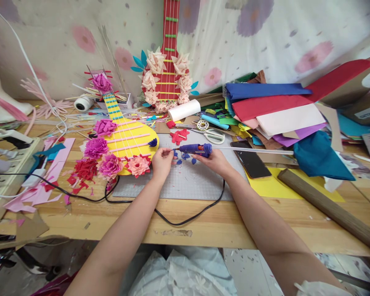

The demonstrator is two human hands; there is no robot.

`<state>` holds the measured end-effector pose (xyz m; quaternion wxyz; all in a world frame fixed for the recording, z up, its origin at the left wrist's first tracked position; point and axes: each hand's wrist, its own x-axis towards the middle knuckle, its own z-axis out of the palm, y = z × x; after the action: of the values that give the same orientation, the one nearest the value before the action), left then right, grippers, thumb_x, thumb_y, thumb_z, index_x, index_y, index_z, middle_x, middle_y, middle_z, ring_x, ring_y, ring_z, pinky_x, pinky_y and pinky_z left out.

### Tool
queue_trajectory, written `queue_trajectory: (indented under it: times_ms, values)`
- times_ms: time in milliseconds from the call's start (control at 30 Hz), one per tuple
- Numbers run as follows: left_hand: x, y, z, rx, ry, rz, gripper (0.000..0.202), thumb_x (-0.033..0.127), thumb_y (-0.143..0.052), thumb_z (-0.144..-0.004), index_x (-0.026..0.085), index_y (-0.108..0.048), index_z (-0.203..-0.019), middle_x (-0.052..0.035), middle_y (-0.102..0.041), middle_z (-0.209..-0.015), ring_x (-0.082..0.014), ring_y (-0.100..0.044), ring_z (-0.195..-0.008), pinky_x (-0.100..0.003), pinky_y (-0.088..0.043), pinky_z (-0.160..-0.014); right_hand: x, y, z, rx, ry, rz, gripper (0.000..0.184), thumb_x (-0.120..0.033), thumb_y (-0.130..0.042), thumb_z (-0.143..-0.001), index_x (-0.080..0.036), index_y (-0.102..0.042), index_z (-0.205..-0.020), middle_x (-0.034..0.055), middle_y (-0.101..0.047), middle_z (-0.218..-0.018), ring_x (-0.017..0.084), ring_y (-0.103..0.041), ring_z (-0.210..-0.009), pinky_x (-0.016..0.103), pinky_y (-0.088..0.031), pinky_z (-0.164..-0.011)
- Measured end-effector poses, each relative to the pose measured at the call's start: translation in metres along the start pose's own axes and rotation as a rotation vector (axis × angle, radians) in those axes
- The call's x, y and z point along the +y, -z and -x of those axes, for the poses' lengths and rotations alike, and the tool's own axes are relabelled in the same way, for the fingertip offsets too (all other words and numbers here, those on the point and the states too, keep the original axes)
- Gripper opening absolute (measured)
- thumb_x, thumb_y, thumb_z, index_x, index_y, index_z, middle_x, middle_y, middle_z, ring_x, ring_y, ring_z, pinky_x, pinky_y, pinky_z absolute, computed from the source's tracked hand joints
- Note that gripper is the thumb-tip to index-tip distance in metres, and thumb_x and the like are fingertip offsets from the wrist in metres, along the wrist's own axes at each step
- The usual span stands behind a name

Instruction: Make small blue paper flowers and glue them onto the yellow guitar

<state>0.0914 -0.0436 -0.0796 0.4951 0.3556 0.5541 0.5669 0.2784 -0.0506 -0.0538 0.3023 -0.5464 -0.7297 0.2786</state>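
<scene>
Bare forearms [126, 230] lead to the right hand [215, 162], gripping a blue glue gun [195, 149] pointed at the left hand [162, 163], which is pinched narrow, on what I cannot tell. Blue paper pieces [185, 156] lie between both hands; a yellow stringed instrument [145, 132] rests just left of the left hand.

Smooth plastic glue gun [188, 149], matt paper flowers [96, 147], glossy phone [251, 160]
</scene>
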Motion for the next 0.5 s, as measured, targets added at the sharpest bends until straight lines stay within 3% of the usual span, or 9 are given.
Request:
queue_trajectory:
  times_ms: [500]
  values:
    - [0.0004, -0.0007, 0.0013, 0.005, -0.021, 0.021, 0.006, 0.015, -0.061, -0.071, 0.016, -0.055, -0.072, 0.0024, -0.058, -0.062, -0.0128, -0.062, -0.055, -0.023, -0.050, -0.045, -0.0001, 0.0001, 0.0003, -0.036, 0.005, -0.030, 0.040, -0.048, -0.058, -0.077, -0.019, -0.069, -0.102, 0.0027, -0.072, -0.082, 0.021, -0.065, -0.073, 0.031, -0.050, -0.070]
